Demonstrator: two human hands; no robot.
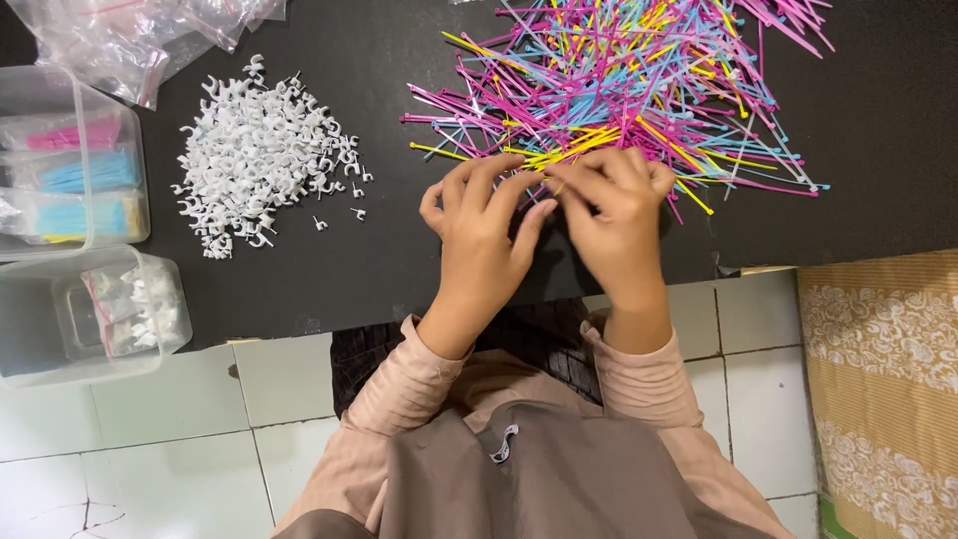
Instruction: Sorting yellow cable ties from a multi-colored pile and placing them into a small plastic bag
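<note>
Yellow cable tie [559, 157]: pinched between fingers of both hands.
Left hand [482, 232]: fingers [504, 185] closed on it.
Right hand [617, 215]: fingers [584, 185] closed on it.
Multicoloured cable-tie pile [639, 70]: just beyond fingertips.
White cable clips [261, 150]: well left of fingers.

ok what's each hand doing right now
left hand: fingers curled at the edge of the cable ties; grip cannot be told
right hand: pinching yellow cable ties
</note>
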